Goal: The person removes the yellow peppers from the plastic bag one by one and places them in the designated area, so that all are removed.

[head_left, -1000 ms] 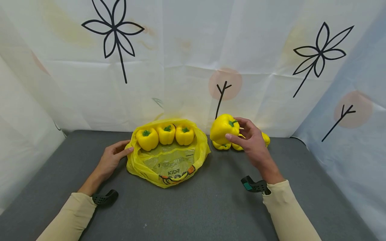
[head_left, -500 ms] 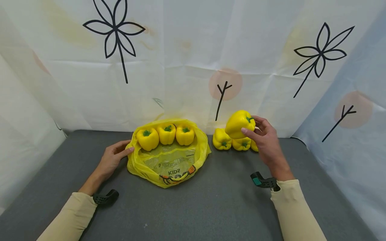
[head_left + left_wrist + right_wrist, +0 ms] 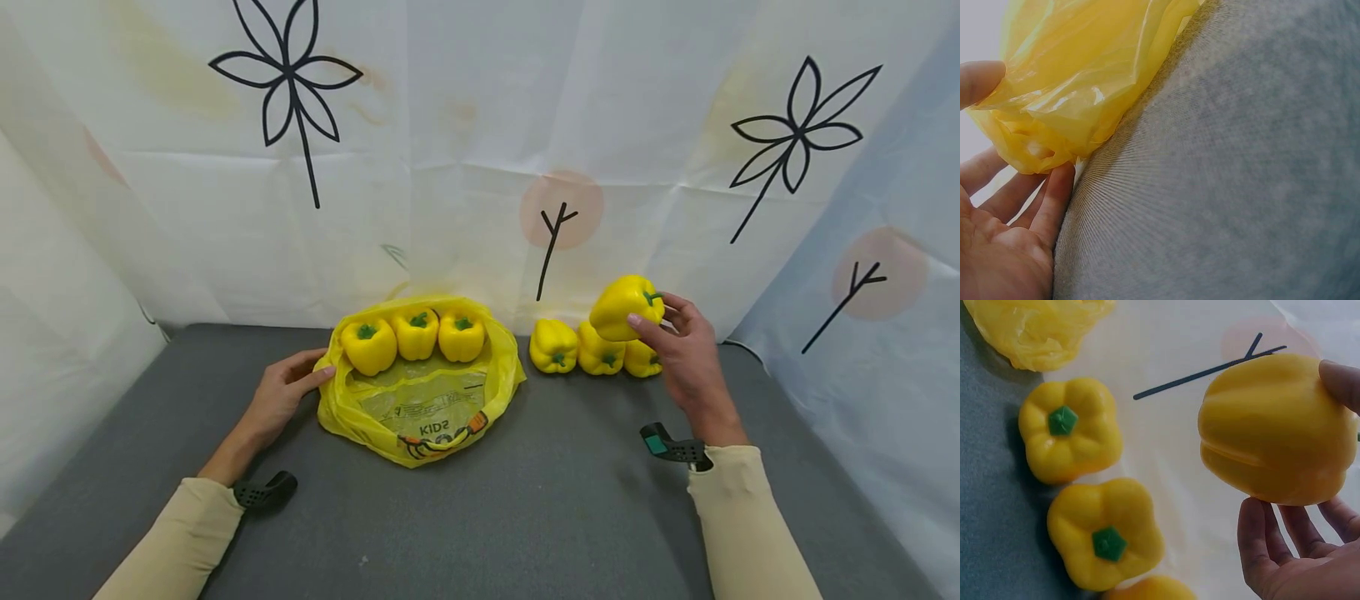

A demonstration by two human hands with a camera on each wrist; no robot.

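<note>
A yellow bell pepper (image 3: 627,308) with a green stem is held up by my right hand (image 3: 688,354), thumb on one side and fingers on the other. It hangs above the right end of a row of yellow peppers (image 3: 553,346) on the table. On the left, a yellow plastic bag (image 3: 352,429) lies with its mouth open and three yellow peppers (image 3: 367,348) inside along its back. My left hand (image 3: 281,396) holds the bag's left rim between thumb and fingers; in the left wrist view the thumb (image 3: 982,81) touches the crinkled plastic.
A dark grey table (image 3: 465,533) runs back to a white patterned curtain (image 3: 465,233) right behind the bag and the row. Another curtain (image 3: 862,383) bounds the right side. Black straps with small devices (image 3: 675,448) sit on both wrists.
My right hand has carried the pepper to the right along the row, uncovering the peppers on the table behind it. The left hand and the bag stay in place.
</note>
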